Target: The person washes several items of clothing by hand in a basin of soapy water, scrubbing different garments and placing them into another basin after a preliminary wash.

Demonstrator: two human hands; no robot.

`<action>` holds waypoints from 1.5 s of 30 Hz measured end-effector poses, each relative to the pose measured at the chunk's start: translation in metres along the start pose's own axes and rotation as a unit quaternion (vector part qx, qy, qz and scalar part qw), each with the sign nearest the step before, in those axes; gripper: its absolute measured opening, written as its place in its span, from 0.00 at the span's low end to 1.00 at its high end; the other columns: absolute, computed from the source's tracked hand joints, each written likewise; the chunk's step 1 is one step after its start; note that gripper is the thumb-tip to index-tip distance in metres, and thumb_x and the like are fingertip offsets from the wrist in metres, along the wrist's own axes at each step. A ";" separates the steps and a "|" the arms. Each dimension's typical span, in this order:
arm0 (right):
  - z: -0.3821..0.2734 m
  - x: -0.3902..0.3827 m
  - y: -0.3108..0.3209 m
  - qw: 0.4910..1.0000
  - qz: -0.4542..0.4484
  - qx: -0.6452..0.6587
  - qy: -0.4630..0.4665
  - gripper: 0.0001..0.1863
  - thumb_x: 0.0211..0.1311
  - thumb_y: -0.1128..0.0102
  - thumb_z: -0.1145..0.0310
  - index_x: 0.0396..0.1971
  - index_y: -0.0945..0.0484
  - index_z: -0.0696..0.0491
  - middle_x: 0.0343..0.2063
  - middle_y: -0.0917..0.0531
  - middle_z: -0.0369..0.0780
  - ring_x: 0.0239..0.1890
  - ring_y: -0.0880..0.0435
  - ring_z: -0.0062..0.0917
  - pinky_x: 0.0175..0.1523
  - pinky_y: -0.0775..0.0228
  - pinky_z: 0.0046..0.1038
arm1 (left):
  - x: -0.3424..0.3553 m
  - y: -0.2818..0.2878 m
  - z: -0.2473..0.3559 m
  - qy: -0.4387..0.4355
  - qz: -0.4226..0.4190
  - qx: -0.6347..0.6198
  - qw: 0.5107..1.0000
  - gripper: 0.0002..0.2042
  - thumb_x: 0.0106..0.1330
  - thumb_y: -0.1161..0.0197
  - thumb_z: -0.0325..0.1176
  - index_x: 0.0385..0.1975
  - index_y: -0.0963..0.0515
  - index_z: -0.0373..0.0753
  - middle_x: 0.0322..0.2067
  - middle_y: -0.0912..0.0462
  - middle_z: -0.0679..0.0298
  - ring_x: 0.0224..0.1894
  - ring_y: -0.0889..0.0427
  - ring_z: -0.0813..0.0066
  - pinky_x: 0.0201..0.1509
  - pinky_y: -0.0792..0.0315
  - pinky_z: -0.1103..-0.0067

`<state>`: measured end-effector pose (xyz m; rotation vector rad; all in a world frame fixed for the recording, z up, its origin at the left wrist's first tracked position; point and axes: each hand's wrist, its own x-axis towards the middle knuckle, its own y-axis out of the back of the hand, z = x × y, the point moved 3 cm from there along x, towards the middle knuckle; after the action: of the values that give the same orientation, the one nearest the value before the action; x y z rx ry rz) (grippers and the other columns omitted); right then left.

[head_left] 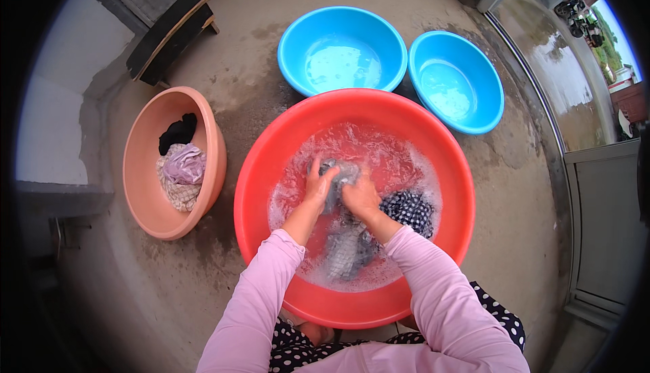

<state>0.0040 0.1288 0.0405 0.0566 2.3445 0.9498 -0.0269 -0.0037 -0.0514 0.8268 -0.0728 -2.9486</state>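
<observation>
Both my hands are down in a large red basin [365, 313] of sudsy water, close together near its middle. My left hand [318, 184] and my right hand [361, 193] grip a wet grey cloth [347, 172] between them. More of a grey checked cloth [347, 251] floats below my wrists; whether it is one piece with the held part I cannot tell. A dark blue and white checked cloth [408, 212] lies in the suds beside my right wrist.
Two blue basins, a larger one [292, 41] and a smaller one [493, 95], stand beyond the red basin. To the left, a peach basin [142, 183] holds black, lilac and cream clothes. A black bench [169, 37] is at the far left. A door frame [538, 95] borders the right.
</observation>
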 end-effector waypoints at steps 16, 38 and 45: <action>0.030 0.024 0.027 0.997 0.058 0.026 -0.033 0.24 0.67 0.59 0.50 0.42 0.22 0.55 0.39 0.19 0.55 0.45 0.21 0.52 0.52 0.34 0.52 | -0.045 -0.005 0.081 -0.199 -0.120 0.261 0.937 0.18 0.60 0.41 0.39 0.51 0.27 0.46 0.43 0.23 0.52 0.43 0.21 0.62 0.45 0.27 0.68; 0.002 0.001 0.022 0.995 0.011 -0.035 0.093 0.24 0.65 0.58 0.48 0.37 0.19 0.51 0.31 0.17 0.53 0.39 0.19 0.52 0.47 0.28 0.48 | -0.058 -0.045 0.017 0.202 -0.037 -0.238 0.949 0.12 0.67 0.47 0.34 0.49 0.29 0.43 0.38 0.22 0.61 0.33 0.20 0.69 0.34 0.25 0.73; 0.048 0.010 0.032 0.989 0.059 -0.133 0.019 0.29 0.65 0.55 0.46 0.55 0.33 0.53 0.53 0.28 0.51 0.59 0.32 0.47 0.56 0.43 0.58 | -0.056 0.004 0.081 -0.189 -0.049 0.561 0.805 0.34 0.57 0.38 0.44 0.66 0.42 0.57 0.58 0.40 0.42 0.57 0.38 0.39 0.62 0.42 0.57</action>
<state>0.0165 0.1850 0.0284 0.0715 2.2475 1.3264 -0.0215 -0.0003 0.0470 0.2065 -1.9551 -2.8795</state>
